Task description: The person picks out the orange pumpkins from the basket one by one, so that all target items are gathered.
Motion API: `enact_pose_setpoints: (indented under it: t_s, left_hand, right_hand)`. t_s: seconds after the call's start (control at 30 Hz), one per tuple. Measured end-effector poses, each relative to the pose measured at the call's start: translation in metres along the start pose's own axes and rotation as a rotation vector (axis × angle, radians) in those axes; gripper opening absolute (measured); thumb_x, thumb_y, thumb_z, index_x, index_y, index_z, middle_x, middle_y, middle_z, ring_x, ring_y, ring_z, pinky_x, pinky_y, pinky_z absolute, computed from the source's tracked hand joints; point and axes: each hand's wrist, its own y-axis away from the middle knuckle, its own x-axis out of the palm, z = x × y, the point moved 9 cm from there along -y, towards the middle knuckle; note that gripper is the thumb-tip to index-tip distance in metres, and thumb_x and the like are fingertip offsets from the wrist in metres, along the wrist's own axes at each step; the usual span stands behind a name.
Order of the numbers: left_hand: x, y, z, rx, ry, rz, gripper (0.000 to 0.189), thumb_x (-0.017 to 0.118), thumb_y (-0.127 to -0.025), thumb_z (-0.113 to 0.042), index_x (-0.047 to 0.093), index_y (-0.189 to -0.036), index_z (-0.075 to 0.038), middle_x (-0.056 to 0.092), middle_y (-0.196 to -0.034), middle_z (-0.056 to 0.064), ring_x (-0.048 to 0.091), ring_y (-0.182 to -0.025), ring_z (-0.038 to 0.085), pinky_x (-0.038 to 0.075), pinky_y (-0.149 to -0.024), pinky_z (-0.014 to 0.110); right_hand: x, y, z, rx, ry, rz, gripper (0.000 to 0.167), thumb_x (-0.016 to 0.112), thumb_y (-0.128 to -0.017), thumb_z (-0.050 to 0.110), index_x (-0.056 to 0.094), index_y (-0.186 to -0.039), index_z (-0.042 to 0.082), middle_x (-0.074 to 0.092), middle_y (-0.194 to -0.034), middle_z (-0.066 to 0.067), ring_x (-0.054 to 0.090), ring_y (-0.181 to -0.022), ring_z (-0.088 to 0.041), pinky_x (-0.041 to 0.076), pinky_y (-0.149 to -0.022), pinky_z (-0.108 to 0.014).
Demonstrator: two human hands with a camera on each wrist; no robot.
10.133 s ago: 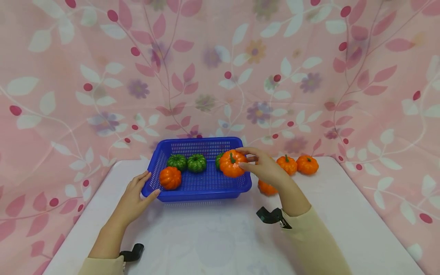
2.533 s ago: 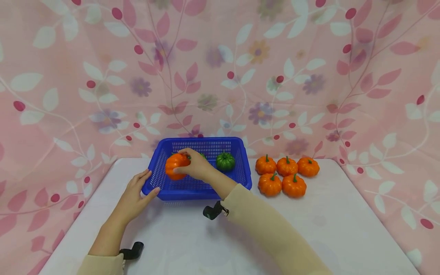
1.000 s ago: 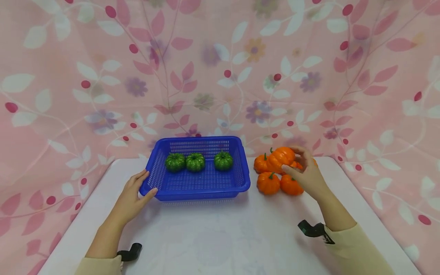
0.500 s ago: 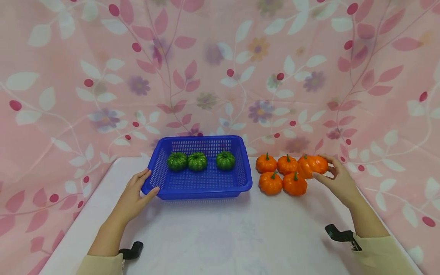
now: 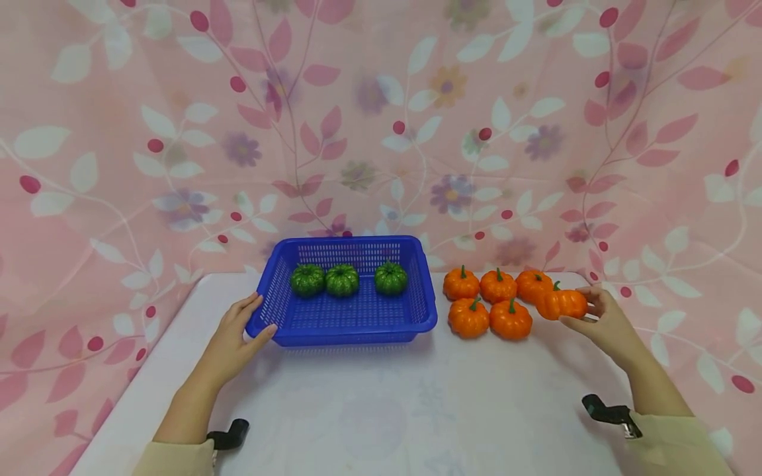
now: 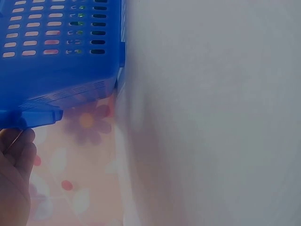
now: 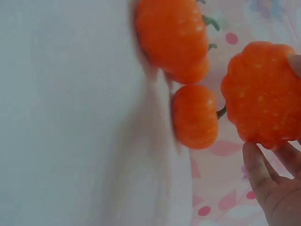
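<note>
An orange miniature pumpkin (image 5: 561, 305) is held by its side between the thumb and fingers of my right hand (image 5: 613, 327), tilted, at the right end of the other pumpkins. In the right wrist view, the ribbed underside of the held pumpkin (image 7: 263, 94) faces the camera. My left hand (image 5: 229, 340) rests at the front left corner of a blue plastic basket (image 5: 357, 336), its fingers on the left rim and its thumb on the front. Inside the basket sit three green pumpkins (image 5: 342, 281), two side by side and one apart at right.
Several orange pumpkins (image 5: 468, 318) stand in two rows right of the basket, stems mostly up. Everything is on a white-covered table (image 5: 381, 403). A pink floral curtain (image 5: 381, 132) hangs behind it and along both sides.
My right hand has taken the last orange pumpkin out of the basket and carried it rightward past the others, most recently a little right and nearer. My left hand has stayed at the basket.
</note>
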Motion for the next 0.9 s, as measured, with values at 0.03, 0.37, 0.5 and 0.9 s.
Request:
enact_pose_setpoints:
  t_s: [0.03, 0.37, 0.5, 0.9]
  left_hand:
    - [0.0, 0.0, 0.0, 0.0, 0.0, -0.001, 0.078, 0.064, -0.097, -0.044, 0.034, -0.155, -0.001, 0.029, -0.158, 0.021, 0.025, -0.144, 0.047, 0.029, -0.107, 0.072]
    - [-0.004, 0.002, -0.009, 0.021, -0.002, -0.021, 0.076, 0.066, -0.096, -0.04, 0.037, -0.152, 0.002, 0.032, -0.156, 0.022, 0.026, -0.144, 0.046, 0.028, -0.109, 0.07]
    - [-0.004, 0.002, -0.009, 0.015, 0.0, -0.016, 0.076, 0.066, -0.096, -0.041, 0.037, -0.152, 0.001, 0.031, -0.157, 0.022, 0.026, -0.144, 0.046, 0.028, -0.109, 0.07]
    - [-0.002, 0.001, -0.006, 0.014, -0.009, -0.013, 0.078, 0.065, -0.097, -0.043, 0.035, -0.153, 0.002, 0.03, -0.157, 0.023, 0.025, -0.143, 0.047, 0.028, -0.108, 0.071]
  right_hand:
    - [0.001, 0.0, -0.003, 0.003, 0.004, 0.013, 0.07, 0.071, -0.095, 0.022, 0.028, -0.141, -0.007, 0.037, -0.141, -0.029, 0.043, -0.12, -0.048, 0.049, -0.075, -0.009]
    - [0.015, -0.003, -0.035, 0.056, -0.003, 0.12, 0.079, 0.073, -0.092, 0.018, 0.021, -0.147, -0.007, 0.031, -0.146, -0.037, 0.04, -0.125, -0.058, 0.05, -0.08, -0.014]
    - [0.019, -0.004, -0.046, 0.099, 0.043, 0.148, 0.087, 0.073, -0.093, 0.026, 0.019, -0.154, -0.004, 0.027, -0.15, -0.037, 0.038, -0.128, -0.059, 0.052, -0.098, -0.049]
    - [0.024, -0.007, -0.056, 0.077, 0.038, 0.155, 0.087, 0.077, -0.09, 0.021, 0.023, -0.152, -0.006, 0.024, -0.153, -0.036, 0.033, -0.13, -0.062, 0.034, -0.103, -0.071]
